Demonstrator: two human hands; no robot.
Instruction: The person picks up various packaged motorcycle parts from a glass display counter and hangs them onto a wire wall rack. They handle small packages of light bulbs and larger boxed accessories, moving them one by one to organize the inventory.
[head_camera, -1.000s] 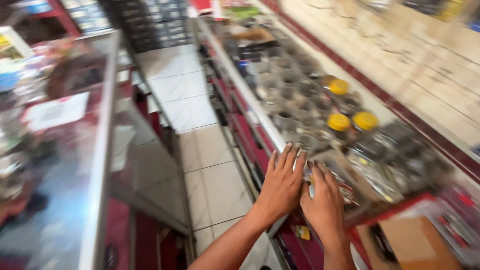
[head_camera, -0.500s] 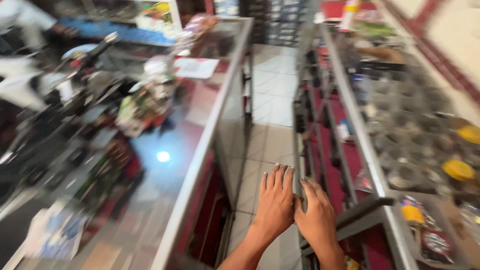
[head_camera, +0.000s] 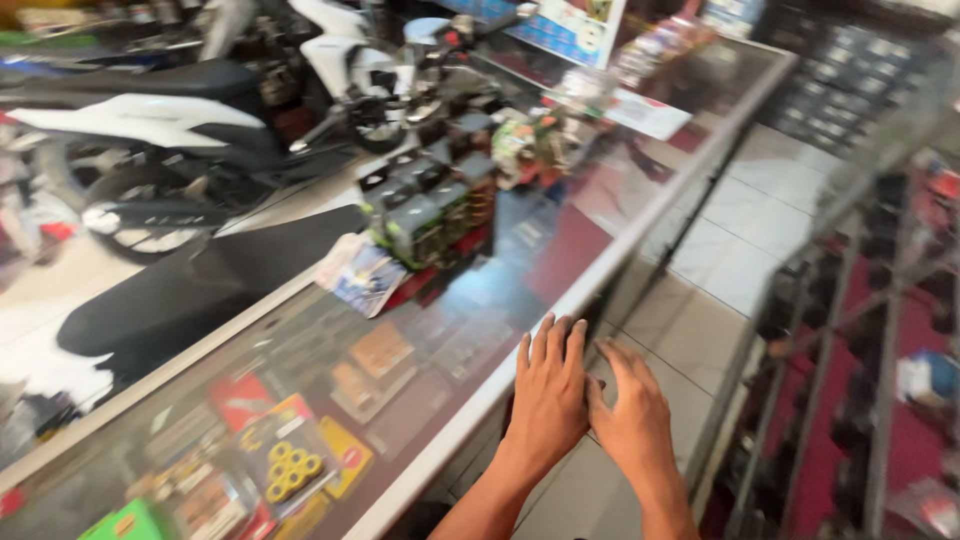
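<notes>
My left hand (head_camera: 550, 390) and my right hand (head_camera: 630, 420) are stretched out side by side, backs up and fingers straight, their inner edges touching. Nothing shows in either hand. My left hand hovers over the pale metal edge of a glass display counter (head_camera: 600, 280); whether it touches the edge I cannot tell. My right hand is over the tiled floor (head_camera: 740, 240) of the aisle. Under the glass to the left lie packaged parts, among them a card of yellow rings (head_camera: 285, 465).
A stack of small dark boxes (head_camera: 430, 215) and a white paper sheet (head_camera: 648, 112) sit on the counter top. A white motorcycle (head_camera: 150, 120) stands beyond the counter. A red-backed metal shelf rack (head_camera: 860, 330) lines the right, with a small-drawer cabinet (head_camera: 850, 70) at the aisle's end.
The view has swung left, from the shelf of jars and bins on the right to the glass counter and the motorcycle. Both hands stayed together in front of me.
</notes>
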